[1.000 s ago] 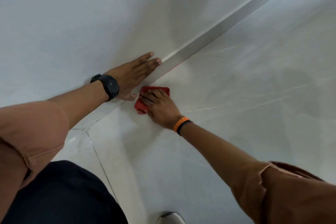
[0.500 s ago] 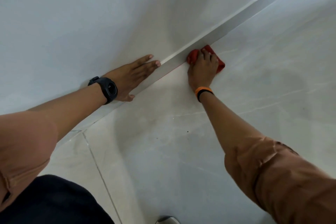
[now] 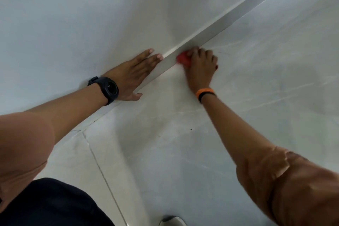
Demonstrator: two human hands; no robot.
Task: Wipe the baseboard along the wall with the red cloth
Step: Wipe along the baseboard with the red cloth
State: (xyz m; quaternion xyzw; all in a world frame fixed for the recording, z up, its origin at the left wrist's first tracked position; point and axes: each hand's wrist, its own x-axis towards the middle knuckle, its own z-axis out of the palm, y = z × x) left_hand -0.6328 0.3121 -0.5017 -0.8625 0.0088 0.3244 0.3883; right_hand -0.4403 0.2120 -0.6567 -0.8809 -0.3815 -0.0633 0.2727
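Note:
A pale grey baseboard [image 3: 225, 25] runs diagonally from lower left to upper right where the white wall meets the floor. My right hand [image 3: 200, 66] presses the red cloth [image 3: 183, 59] against the baseboard's foot; only a small bunched part of the cloth shows to the left of my fingers. My left hand [image 3: 132, 75], with a black watch on its wrist, lies flat on the wall and the baseboard's top edge, fingers spread, a short way left of the cloth.
The white wall [image 3: 82, 14] fills the upper left. Glossy light marble floor tiles [image 3: 256, 88] with a grout line spread to the right and below. My dark trouser leg [image 3: 55, 205] and a shoe tip [image 3: 172, 221] sit at the bottom edge.
My right hand first slid the cloth right along the baseboard, away from my left hand, then came back a little to the left. The left hand stayed flat on the wall.

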